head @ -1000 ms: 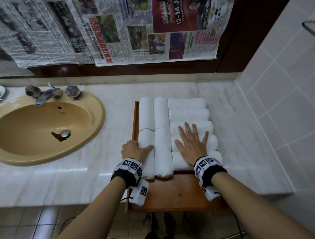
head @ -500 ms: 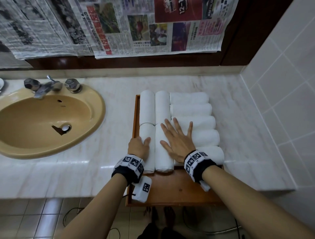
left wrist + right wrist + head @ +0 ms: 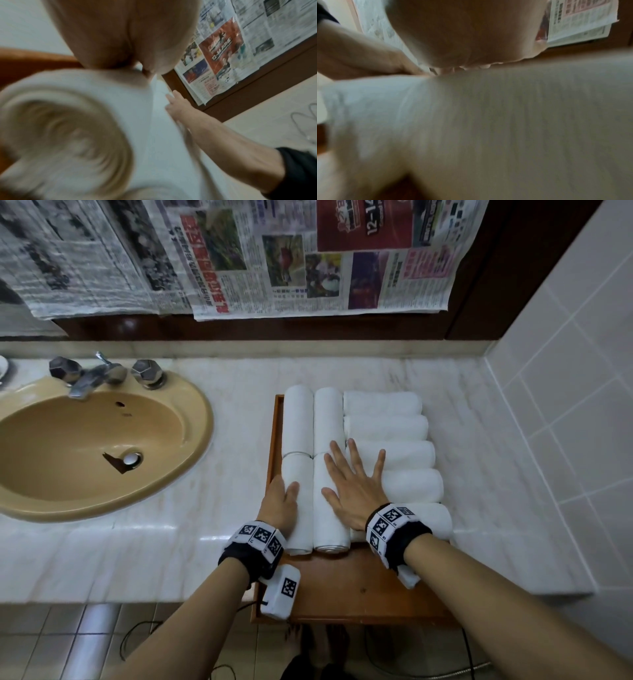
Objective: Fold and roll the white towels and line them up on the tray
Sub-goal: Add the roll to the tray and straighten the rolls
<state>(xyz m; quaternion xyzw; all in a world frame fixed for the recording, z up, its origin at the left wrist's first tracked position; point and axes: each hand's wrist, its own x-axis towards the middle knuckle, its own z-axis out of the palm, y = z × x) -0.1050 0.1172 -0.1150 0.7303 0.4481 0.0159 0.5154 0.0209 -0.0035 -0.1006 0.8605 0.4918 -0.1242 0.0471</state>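
A wooden tray [image 3: 359, 587] on the marble counter carries several white rolled towels: lengthwise rolls in two columns on its left, crosswise rolls [image 3: 394, 426] stacked in a row on its right. My left hand [image 3: 279, 501] cups the left side of the near-left roll [image 3: 305, 508], thumb lying on top, fingers hidden beside it. My right hand [image 3: 352, 484] lies flat with fingers spread over the neighbouring near roll [image 3: 330, 529] and the crosswise rolls. The left wrist view shows the roll's spiral end [image 3: 68, 135] under my palm [image 3: 128, 33]. The right wrist view is blurred towel [image 3: 488, 121].
A tan sink [image 3: 198, 419] with a chrome faucet [image 3: 90, 378] sits left of the tray. A tiled wall [image 3: 565, 405] bounds the counter [image 3: 479, 474] on the right. Newspapers [image 3: 308, 261] hang behind. The tray's near end overhangs the counter edge.
My right hand slid left from the crosswise rolls onto the near roll of the second column. The left hand stayed against the near-left roll.
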